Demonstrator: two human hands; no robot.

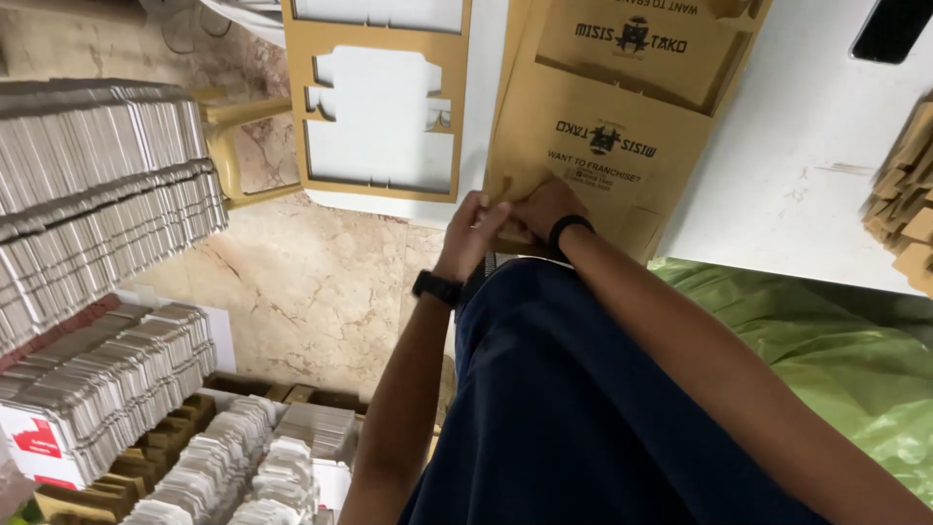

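A flat brown die-cut cardboard sheet (607,117) with dark print lies on the white table (797,146), its near edge hanging over the table's front. My left hand (473,233) and my right hand (544,209) meet at that near edge, fingers closed on the cardboard. Each wrist carries a dark band. My dark blue clothing fills the lower middle of the view.
A leftover cardboard frame (379,107) with a cut-out hole lies left of the sheet. Tall stacks of flat die-cut pieces (97,185) and boxes of them (194,437) stand on the marble floor at left. More cardboard (904,194) sits at right, above green plastic (855,360).
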